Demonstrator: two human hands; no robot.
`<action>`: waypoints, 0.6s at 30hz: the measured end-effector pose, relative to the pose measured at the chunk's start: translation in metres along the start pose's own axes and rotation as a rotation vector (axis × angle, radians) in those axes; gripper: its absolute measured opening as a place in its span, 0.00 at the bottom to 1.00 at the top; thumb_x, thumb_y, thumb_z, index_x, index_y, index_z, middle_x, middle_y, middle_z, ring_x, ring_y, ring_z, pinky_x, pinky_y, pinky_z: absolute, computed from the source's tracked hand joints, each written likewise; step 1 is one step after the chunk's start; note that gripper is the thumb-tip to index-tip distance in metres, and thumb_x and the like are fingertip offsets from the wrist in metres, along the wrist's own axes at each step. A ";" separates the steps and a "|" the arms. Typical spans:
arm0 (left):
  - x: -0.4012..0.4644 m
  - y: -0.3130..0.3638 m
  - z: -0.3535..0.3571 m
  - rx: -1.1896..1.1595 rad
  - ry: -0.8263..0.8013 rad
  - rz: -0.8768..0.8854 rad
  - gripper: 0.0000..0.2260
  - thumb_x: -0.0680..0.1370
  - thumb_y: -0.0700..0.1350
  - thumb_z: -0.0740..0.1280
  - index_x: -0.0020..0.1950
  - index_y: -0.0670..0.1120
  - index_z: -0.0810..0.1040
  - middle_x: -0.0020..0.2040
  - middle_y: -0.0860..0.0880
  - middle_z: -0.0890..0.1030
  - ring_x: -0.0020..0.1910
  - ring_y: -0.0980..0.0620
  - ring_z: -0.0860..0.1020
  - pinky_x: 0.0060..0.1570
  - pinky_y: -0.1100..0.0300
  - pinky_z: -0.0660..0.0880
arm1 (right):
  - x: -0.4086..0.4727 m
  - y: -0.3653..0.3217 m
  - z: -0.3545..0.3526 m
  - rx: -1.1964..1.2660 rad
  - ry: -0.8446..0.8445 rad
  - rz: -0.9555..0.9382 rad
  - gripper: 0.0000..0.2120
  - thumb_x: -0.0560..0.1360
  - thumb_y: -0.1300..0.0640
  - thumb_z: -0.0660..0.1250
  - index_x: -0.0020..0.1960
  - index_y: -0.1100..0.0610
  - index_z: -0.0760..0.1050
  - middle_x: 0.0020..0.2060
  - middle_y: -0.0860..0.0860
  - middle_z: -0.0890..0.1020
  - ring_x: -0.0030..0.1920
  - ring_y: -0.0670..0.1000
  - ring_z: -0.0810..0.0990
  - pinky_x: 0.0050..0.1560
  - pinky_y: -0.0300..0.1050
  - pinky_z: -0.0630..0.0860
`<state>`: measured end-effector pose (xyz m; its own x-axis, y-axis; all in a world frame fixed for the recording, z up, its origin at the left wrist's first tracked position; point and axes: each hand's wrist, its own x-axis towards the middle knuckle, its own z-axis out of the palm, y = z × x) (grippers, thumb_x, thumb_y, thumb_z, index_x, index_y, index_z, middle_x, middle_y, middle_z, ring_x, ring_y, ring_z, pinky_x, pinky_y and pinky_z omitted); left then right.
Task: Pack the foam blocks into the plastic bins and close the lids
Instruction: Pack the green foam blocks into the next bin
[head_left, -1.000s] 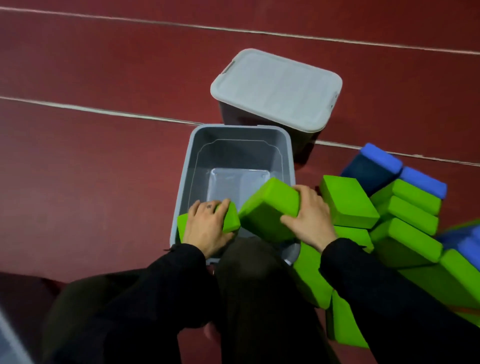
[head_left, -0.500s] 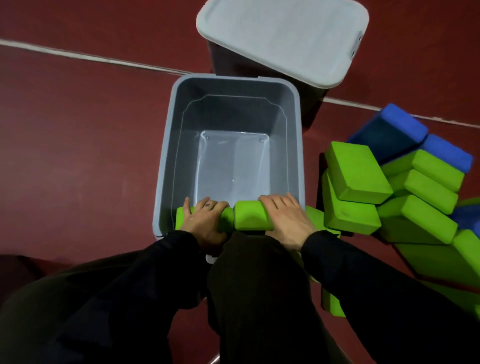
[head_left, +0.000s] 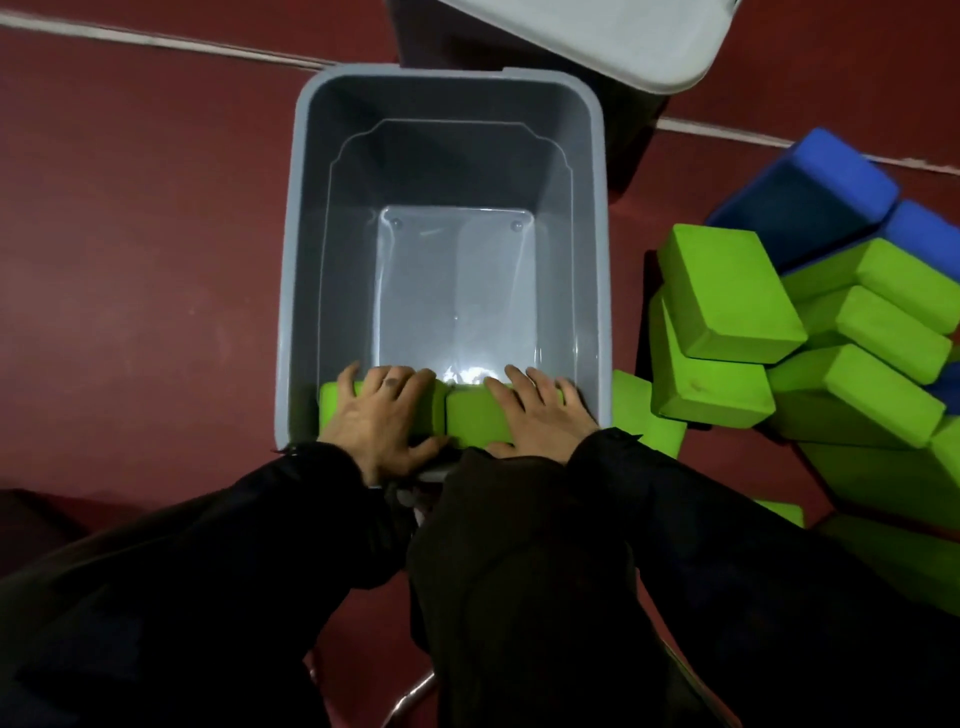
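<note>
Currently: dark red floor (head_left: 130, 260) with pale painted lines. Open grey plastic bin (head_left: 447, 83) sits centre frame, rounded rectangular rim, walls tapering to a glossy bottom that reflects light. Behind it, a second dark bin (head_left: 631, 150) mostly cut off by the top edge, with a light grey lid (head_left: 597, 36) lying on it.

Right of the open bin: loose pile of foam blocks on the floor. Green blocks (head_left: 727, 296) are matte bright lime bricks with rounded edges, stacked at mixed angles. Blue blocks (head_left: 810, 197) sit at the far side of the pile, same brick shape, darker on shaded faces.

Inside the open bin, against the near wall: two green blocks end to end, touching. Left one (head_left: 332, 405), right one (head_left: 475, 415).

Left hand (head_left: 384, 415) lies palm down on the left block, fingers spread and fairly straight, tips over its far edge, thumb toward the seam. Right hand (head_left: 543, 415) lies flat on the right block the same way, fingers extended over the far edge. Neither wraps a block; both press on top.

Black sleeves and dark trousers fill the bottom of the frame.
</note>
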<state>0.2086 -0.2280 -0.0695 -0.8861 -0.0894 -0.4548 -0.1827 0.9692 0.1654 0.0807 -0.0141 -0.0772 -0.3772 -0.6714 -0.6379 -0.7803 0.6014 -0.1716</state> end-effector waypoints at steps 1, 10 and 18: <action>0.003 0.009 0.001 -0.003 -0.010 -0.038 0.41 0.71 0.75 0.47 0.75 0.50 0.63 0.74 0.47 0.69 0.74 0.44 0.65 0.73 0.33 0.49 | 0.002 -0.002 0.002 0.007 0.005 0.011 0.44 0.78 0.29 0.55 0.83 0.49 0.42 0.83 0.54 0.46 0.82 0.59 0.47 0.77 0.65 0.50; 0.006 0.027 -0.007 0.001 -0.051 -0.080 0.25 0.81 0.63 0.45 0.76 0.56 0.61 0.76 0.51 0.69 0.72 0.45 0.70 0.69 0.42 0.64 | -0.011 0.005 -0.002 -0.037 0.222 -0.042 0.39 0.80 0.36 0.59 0.83 0.48 0.48 0.81 0.58 0.55 0.80 0.60 0.59 0.78 0.66 0.45; 0.015 0.041 -0.001 0.062 -0.247 -0.260 0.38 0.77 0.73 0.43 0.80 0.57 0.32 0.83 0.45 0.41 0.81 0.39 0.44 0.73 0.28 0.39 | -0.009 -0.001 -0.001 0.096 0.156 -0.042 0.34 0.81 0.45 0.62 0.82 0.41 0.51 0.83 0.56 0.52 0.81 0.62 0.51 0.80 0.60 0.47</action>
<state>0.1871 -0.1900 -0.0686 -0.6827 -0.2838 -0.6733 -0.3552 0.9342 -0.0337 0.0843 -0.0095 -0.0707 -0.4236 -0.7514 -0.5059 -0.7485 0.6049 -0.2717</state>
